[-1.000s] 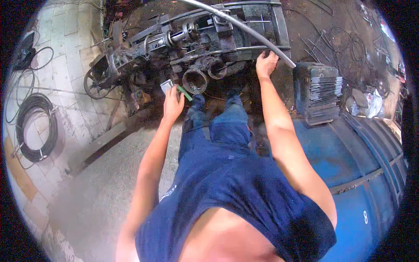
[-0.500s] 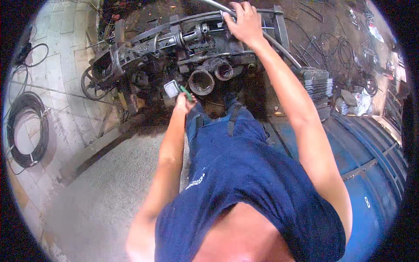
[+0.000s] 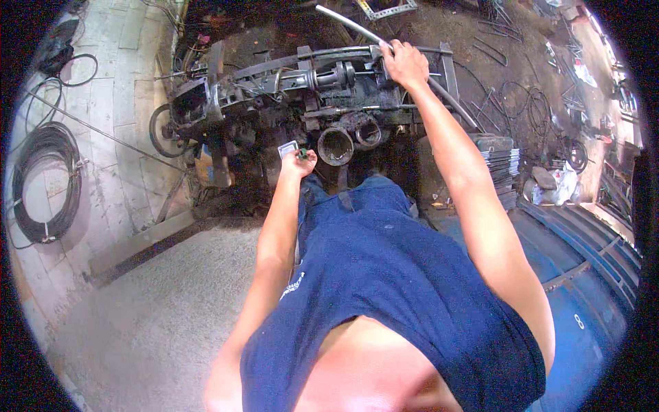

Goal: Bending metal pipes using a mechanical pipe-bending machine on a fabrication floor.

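Before me stands a dark, greasy machine (image 3: 288,81) with two round pipe-like openings on its near side. A long grey metal rod (image 3: 449,101) slants across its right part; the far end sticks out past the machine. My right hand (image 3: 406,65) is closed around this rod near the machine's back rail. Low at the machine's near side, my left hand (image 3: 299,165) is closed on a small green-handled tool (image 3: 303,154). A pale square piece (image 3: 287,148) shows beside the green part; whether the two are joined I cannot tell.
A coil of black cable (image 3: 19,199) lies on the pale tiles at left. Stacked metal pieces (image 3: 501,161) stand right of the machine, with blue metal panels (image 3: 549,254) nearer. Loose rods and wires (image 3: 528,103) litter the dark floor at far right. A spoked wheel (image 3: 165,132) is at the machine's left.
The view has shifted, and the rod's far end now shows. My right hand still grips the rod. My left hand has turned, so the green handle appears shorter.
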Demonstrator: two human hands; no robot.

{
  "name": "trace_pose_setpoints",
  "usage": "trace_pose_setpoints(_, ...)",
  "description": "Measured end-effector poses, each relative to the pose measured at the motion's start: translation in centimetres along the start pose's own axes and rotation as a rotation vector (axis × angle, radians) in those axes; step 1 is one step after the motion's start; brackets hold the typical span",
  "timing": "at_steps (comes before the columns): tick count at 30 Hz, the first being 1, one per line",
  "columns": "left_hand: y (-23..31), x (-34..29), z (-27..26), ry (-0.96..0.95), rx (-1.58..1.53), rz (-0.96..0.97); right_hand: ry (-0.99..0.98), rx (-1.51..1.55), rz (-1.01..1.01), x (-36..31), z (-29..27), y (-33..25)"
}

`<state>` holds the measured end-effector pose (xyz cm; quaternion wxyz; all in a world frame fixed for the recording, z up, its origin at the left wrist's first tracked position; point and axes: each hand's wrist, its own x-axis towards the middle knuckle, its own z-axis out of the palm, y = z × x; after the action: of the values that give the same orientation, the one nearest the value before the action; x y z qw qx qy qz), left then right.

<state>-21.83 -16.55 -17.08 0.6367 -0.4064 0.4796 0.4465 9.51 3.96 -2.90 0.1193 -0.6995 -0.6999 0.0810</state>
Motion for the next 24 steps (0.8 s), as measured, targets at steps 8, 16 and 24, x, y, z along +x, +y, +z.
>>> trace_pose_setpoints(8, -0.9, -0.6, -0.6, -0.101, -0.034, 0.131, 0.056, 0.023, 0.014, -0.1, -0.3, -0.7)
trace_pose_setpoints(16, -1.2, 0.6, -3.5, -0.253, 0.097, 0.187, -0.014, 0.072, -0.087, 0.0, 0.3, 0.2)
trace_pose_setpoints(24, -2.9, -1.6, -3.4, -0.121, 0.168, 0.317, -0.141, 0.06, -0.266, 0.0, -1.0, 2.8)
